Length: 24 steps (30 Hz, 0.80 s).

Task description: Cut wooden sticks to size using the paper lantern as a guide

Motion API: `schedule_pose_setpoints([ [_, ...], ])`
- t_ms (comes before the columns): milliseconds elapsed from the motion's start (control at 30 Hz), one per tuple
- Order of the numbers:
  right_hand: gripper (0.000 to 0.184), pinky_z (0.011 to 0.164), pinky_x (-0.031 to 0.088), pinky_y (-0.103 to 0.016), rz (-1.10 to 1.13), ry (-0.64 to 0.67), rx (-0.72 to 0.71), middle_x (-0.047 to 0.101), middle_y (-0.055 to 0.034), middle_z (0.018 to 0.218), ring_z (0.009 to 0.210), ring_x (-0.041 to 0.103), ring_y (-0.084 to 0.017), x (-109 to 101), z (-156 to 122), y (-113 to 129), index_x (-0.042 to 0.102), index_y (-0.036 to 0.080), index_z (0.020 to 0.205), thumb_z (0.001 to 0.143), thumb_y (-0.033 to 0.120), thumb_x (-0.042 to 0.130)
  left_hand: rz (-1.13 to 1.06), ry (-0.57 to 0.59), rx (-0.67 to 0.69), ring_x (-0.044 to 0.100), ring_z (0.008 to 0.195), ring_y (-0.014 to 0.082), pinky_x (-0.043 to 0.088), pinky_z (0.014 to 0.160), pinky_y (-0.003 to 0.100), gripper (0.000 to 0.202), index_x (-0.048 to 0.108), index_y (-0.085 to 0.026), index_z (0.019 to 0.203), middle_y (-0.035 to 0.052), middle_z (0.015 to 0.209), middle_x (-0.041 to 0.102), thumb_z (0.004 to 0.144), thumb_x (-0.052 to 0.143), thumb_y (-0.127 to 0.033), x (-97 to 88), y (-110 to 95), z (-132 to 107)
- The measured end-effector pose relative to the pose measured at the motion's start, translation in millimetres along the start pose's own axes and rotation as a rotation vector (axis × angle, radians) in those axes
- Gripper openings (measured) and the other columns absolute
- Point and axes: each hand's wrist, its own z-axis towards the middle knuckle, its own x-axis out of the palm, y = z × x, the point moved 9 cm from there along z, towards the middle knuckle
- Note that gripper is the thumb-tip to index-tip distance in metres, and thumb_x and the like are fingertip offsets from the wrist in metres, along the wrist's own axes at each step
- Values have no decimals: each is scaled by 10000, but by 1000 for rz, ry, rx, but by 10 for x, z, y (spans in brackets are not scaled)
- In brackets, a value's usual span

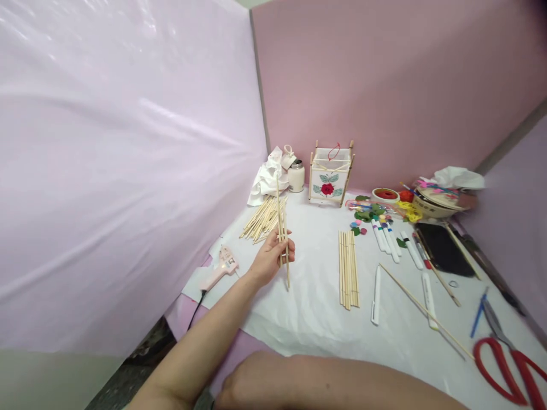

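My left hand (276, 253) is closed around a few thin bamboo sticks (280, 213), held nearly upright above the white-covered table. Behind it lies a loose pile of similar sticks (256, 225). To its right, a row of sticks (349, 273) lies side by side. A pink glue gun (222, 270) with a black cord rests to the left of the hand. Across the bottom of the view stretches my right forearm, ending in my right hand (237, 381) near my left forearm. Its fingers are mostly hidden, so I cannot tell what they hold.
At the back stand a jar (296, 176), crumpled white tissue (267, 179) and a stick-framed lantern with a red flower (327, 185). On the right lie white markers (387, 239), a pen (376, 296), a dark phone-like slab (444, 247), a bowl (433, 208) and red-handled scissors (498, 364).
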Motion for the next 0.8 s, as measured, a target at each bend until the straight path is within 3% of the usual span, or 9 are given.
schedule_pose_setpoints([
  [33,183,567,418,-260,-57,-4,-21,723,-5,860,741,633,-180,-88,-124,75,669,221,836,862,326,522,-14,7,-3,566,599,83,459,617,226,336,493,-225,1067,-24,763,594,822,672,-368,10,32,-17],
  [67,163,601,429,-253,-61,-90,-26,724,0,900,763,636,-168,-268,-268,129,674,225,881,860,302,532,-31,9,-8,558,592,82,452,606,223,335,498,-215,1061,-21,759,594,822,671,-373,15,74,-37],
  [133,170,668,445,-233,0,-412,83,720,13,915,774,633,-141,-793,-640,72,667,236,967,857,240,537,-69,3,-27,550,593,85,455,605,228,357,513,-199,1070,-8,769,603,810,684,-374,21,191,-80],
  [233,161,709,450,-247,34,-1013,311,694,-7,860,752,607,-133,-1571,-1411,-192,658,205,922,888,215,501,-140,-7,-26,524,590,74,444,599,218,386,546,-182,1101,-1,778,600,790,706,-345,50,360,-145],
  [333,150,664,444,-262,4,-1401,451,640,-16,798,688,560,-137,-1973,-1987,-422,633,186,934,889,285,530,-170,36,-41,483,572,60,406,574,203,399,571,-168,1142,3,778,591,798,699,-326,135,478,-216],
  [400,191,649,435,-267,-79,-1485,491,584,-14,790,675,530,-136,-2092,-2127,-514,633,180,992,878,307,548,-141,70,-73,464,567,55,364,545,190,430,571,-161,1183,10,783,591,803,693,-323,183,526,-264],
  [567,267,659,423,-287,-229,-1470,580,506,-21,818,693,503,-145,-2099,-2115,-725,651,185,1041,865,366,563,-57,98,-63,425,559,46,304,513,179,461,554,-165,1237,7,793,583,820,669,-324,216,509,-334],
  [800,202,604,415,-256,100,-1473,525,580,16,669,603,518,-117,-2051,-2145,-1081,595,178,764,838,366,585,-147,158,-223,479,602,57,352,519,165,420,587,-151,1201,27,814,583,812,683,-277,262,693,-361],
])
